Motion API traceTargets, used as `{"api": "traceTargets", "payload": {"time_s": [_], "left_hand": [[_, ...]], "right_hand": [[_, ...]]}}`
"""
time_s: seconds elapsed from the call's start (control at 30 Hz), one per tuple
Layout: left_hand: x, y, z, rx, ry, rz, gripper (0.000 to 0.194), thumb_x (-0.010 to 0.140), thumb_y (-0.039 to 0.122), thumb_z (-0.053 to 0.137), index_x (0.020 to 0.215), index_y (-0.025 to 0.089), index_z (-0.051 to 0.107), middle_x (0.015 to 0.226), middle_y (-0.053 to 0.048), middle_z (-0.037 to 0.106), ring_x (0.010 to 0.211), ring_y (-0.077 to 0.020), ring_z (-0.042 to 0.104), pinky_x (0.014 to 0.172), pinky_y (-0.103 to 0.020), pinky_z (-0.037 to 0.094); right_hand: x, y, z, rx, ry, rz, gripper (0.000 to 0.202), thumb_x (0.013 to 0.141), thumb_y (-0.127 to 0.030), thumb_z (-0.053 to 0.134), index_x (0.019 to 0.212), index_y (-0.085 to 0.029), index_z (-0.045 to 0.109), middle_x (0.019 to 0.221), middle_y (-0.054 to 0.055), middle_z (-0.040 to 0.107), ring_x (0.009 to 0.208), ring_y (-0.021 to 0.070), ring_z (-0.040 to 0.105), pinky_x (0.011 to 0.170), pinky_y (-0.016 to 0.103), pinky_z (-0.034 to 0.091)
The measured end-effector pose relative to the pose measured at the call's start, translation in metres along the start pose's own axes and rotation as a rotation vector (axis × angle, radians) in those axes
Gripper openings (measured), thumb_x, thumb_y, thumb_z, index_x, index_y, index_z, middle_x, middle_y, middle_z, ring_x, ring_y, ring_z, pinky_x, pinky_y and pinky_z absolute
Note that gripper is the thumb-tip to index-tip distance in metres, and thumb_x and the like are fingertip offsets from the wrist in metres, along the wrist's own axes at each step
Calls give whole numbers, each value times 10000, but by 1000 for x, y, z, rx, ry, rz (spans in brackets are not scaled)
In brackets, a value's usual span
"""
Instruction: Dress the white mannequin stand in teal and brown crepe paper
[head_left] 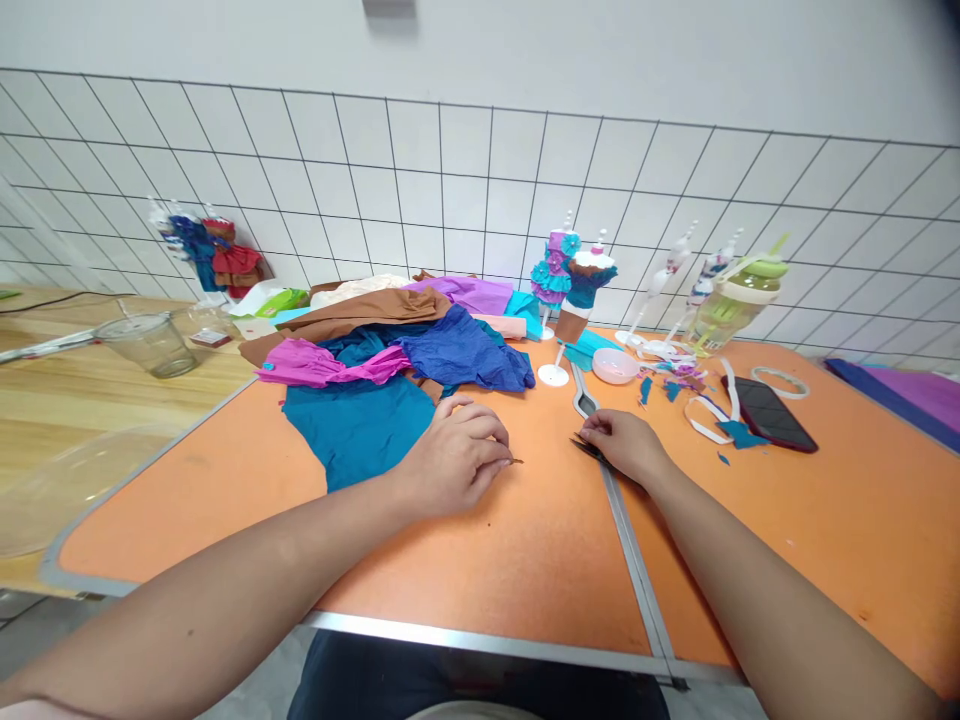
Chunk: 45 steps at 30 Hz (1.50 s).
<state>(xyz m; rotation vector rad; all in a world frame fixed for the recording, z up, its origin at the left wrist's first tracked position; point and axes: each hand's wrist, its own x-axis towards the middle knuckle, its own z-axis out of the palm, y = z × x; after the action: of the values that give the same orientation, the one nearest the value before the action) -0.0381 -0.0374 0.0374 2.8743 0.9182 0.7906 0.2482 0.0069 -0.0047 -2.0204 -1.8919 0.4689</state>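
Observation:
Near the middle of the orange table (450, 580), my left hand (461, 455) pinches a small brown scrap (516, 461), only its tip showing past the fingers. Black scissors (585, 447) are in my right hand (628, 445); their short blades point left, and the palm hides most of the handles. Teal crepe paper (360, 425) lies flat just behind my left hand. Beyond my right hand, a small dress-form stand (553, 376) bears a teal and brown paper outfit (589, 285). A second mannequin (555, 268) in purple and turquoise ruffles is behind it.
Blue paper (472, 350), brown paper (360, 315) and magenta paper (330, 362) are heaped at the back. Rightward are a pink bowl (615, 366), paper scraps, a phone (771, 412), a tape roll (780, 382) and a green-lidded bottle (739, 305). A glass (154, 345) stands left.

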Motion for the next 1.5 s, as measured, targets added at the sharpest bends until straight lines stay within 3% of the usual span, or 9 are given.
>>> {"api": "traceTargets", "payload": {"time_s": [0.23,0.4,0.47,0.57,0.73,0.9,0.97,1.23,1.5], "left_hand": [[1,-1,6,-97,2,-81,181,871,224,552,827,198,726,900,-41,706,912,-195,603,878,-376,410],[0,-5,18,-299,8,-351,197,839,208,538,799,189,730,862,-47,739,844,-181,652,766,-301,481],[-1,-5,21,-349,-7,-442,202,831,225,537,816,195,737,853,-40,754,822,-178,668,737,-284,492],[0,-6,22,-326,-18,-422,213,824,225,536,821,200,747,863,-36,761,846,-180,671,765,-277,494],[1,-5,20,-274,-16,-381,222,819,218,532,815,193,752,854,-39,764,843,-187,668,781,-287,497],[0,-3,22,-296,-46,-483,240,840,275,529,851,205,758,874,-28,774,782,-171,684,682,-253,492],[0,-2,23,-304,-80,-513,256,855,298,520,865,214,761,875,-21,776,754,-162,685,657,-242,482],[2,6,22,-262,-146,-461,258,876,300,512,886,223,757,848,-12,769,732,-155,675,622,-232,440],[1,7,21,-9,-171,-222,258,913,270,484,962,222,732,851,-48,754,800,-189,675,684,-277,448]], "right_hand": [[-5,-7,3,14,91,-75,135,796,-325,599,774,-226,687,761,16,720,712,182,642,584,260,385],[-19,-25,-4,3,260,-225,160,834,-342,569,867,-256,700,968,18,735,872,205,648,710,293,422],[-22,-28,-7,38,206,-294,160,841,-360,568,851,-258,691,873,4,744,765,185,658,671,285,430],[-20,-26,-9,84,44,-314,118,833,-329,568,814,-243,648,761,-6,733,695,174,659,625,271,433],[-21,-29,-9,267,44,-280,100,801,-309,588,819,-219,627,859,30,738,753,173,671,685,279,479],[-51,-61,-5,675,-497,-182,174,735,-349,654,778,-191,595,702,28,695,567,135,621,498,224,472],[-61,-73,-1,697,-569,-165,164,717,-329,672,771,-189,606,674,7,663,553,120,598,469,205,462],[-63,-80,7,693,-431,-74,144,754,-314,654,811,-183,654,697,1,648,536,102,572,445,195,451],[-61,-80,10,640,-372,-83,101,751,-277,660,760,-177,676,663,5,663,546,106,589,487,199,456]]}}
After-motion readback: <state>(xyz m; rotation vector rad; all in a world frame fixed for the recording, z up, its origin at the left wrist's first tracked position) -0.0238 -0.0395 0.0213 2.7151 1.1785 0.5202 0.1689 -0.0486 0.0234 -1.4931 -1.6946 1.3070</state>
